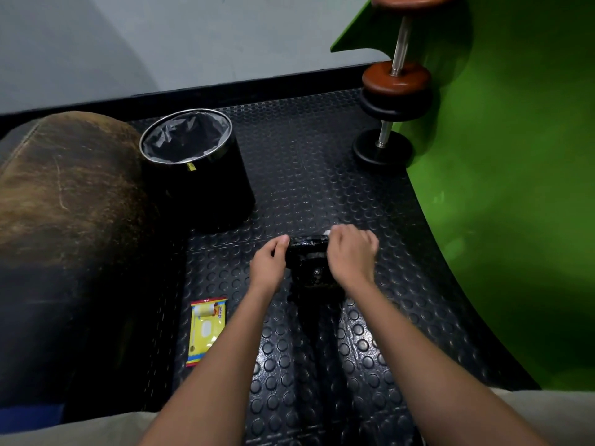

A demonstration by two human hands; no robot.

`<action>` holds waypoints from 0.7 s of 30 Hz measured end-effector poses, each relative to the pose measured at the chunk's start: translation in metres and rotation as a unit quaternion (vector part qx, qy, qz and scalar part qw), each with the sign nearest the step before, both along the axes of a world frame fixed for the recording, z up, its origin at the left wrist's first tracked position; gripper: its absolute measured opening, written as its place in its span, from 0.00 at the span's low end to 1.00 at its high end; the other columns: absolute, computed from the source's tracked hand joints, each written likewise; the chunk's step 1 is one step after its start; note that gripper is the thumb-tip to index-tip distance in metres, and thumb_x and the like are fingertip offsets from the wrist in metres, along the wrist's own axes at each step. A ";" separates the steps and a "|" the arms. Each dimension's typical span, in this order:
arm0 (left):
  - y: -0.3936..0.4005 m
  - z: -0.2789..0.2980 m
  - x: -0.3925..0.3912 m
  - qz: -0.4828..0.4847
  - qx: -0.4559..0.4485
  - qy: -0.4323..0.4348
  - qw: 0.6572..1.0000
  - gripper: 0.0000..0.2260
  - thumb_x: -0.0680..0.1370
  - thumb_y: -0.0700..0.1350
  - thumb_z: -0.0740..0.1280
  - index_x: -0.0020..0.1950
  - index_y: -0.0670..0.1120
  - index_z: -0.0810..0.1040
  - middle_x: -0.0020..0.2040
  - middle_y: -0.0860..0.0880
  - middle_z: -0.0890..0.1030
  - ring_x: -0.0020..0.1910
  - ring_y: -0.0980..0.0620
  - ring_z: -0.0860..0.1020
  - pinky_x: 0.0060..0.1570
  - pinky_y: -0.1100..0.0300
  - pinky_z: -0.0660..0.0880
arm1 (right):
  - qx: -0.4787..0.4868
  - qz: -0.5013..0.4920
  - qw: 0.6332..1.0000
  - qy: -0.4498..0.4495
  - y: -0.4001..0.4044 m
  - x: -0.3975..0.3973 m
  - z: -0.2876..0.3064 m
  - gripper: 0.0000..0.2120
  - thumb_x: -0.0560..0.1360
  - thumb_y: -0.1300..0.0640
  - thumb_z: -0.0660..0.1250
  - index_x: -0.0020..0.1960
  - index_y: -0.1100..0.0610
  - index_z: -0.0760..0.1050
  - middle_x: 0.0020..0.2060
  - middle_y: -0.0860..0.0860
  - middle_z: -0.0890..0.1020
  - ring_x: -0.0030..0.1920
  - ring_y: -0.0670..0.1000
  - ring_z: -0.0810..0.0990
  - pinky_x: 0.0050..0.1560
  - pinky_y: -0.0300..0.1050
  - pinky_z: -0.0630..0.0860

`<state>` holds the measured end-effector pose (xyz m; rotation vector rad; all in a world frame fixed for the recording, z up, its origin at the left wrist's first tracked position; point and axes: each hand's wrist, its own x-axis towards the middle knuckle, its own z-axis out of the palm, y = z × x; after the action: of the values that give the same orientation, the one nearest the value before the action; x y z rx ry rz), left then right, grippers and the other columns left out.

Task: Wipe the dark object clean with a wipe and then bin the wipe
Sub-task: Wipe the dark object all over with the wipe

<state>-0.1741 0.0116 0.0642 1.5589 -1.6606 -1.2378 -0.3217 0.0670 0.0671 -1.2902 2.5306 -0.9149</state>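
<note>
The left hand [267, 263] is gripping the dark object [310, 262] on the studded floor while the right hand [351, 252] is pinching a wipe [327, 232] against its top; it is looking heavy, rigid and glossy, best steadied by its end.

2 dumbbells [391, 91], brown cushion [64, 194], green wall [515, 156]

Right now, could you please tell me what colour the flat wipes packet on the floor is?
The flat wipes packet is yellow with red ends, seen in the head view.

Open studded floor [309, 175] lies between the bin [196, 169], the dumbbells [391, 104] and the green wall [515, 188].
</note>
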 end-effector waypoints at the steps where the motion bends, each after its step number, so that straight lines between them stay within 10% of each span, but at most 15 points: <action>1: -0.001 -0.001 0.000 0.001 0.001 0.001 1.000 0.17 0.82 0.55 0.60 0.65 0.49 0.79 0.61 0.51 0.81 0.62 0.53 0.76 0.59 0.61 0.69 | -0.007 0.028 0.999 0.043 0.000 0.007 -0.001 0.21 0.84 0.51 0.46 0.41 0.50 0.73 0.41 0.44 0.77 0.47 0.48 0.76 0.73 0.52 0.57; 8: -0.002 -0.001 0.002 -0.002 0.012 0.012 1.000 0.16 0.81 0.55 0.61 0.63 0.50 0.80 0.59 0.52 0.82 0.59 0.54 0.78 0.58 0.61 0.71 | -0.059 0.117 0.986 0.104 0.010 0.002 -0.018 0.16 0.85 0.48 0.50 0.54 0.45 0.77 0.49 0.40 0.79 0.55 0.43 0.74 0.75 0.52 0.52; 14: 0.001 0.001 0.001 -0.004 0.010 0.005 1.000 0.17 0.82 0.55 0.60 0.65 0.49 0.79 0.62 0.52 0.80 0.62 0.54 0.75 0.59 0.62 0.69 | -0.073 -0.031 0.985 -0.154 0.016 -0.019 -0.029 0.22 0.85 0.46 0.49 0.49 0.55 0.77 0.44 0.44 0.78 0.51 0.46 0.75 0.73 0.53 0.58; 17: 0.002 0.003 0.001 -0.004 0.009 0.002 1.000 0.17 0.82 0.55 0.60 0.66 0.49 0.78 0.63 0.52 0.80 0.63 0.54 0.75 0.59 0.62 0.68 | -0.054 -0.148 0.892 -0.424 0.011 -0.024 -0.028 0.27 0.80 0.38 0.51 0.63 0.54 0.78 0.57 0.53 0.82 0.60 0.55 0.78 0.65 0.55 0.73; 21: 0.003 0.004 0.000 0.000 0.011 0.005 1.000 0.17 0.82 0.54 0.60 0.67 0.49 0.77 0.64 0.52 0.79 0.64 0.54 0.74 0.59 0.63 0.67 | -0.041 -0.178 0.776 -0.603 0.014 -0.029 -0.023 0.19 0.82 0.44 0.53 0.56 0.54 0.76 0.41 0.53 0.79 0.38 0.51 0.78 0.39 0.44 0.74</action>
<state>-0.1739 0.0145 0.0682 1.5636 -1.6465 -1.2644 -0.3509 0.0812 0.0444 -0.0069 1.6290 -1.3212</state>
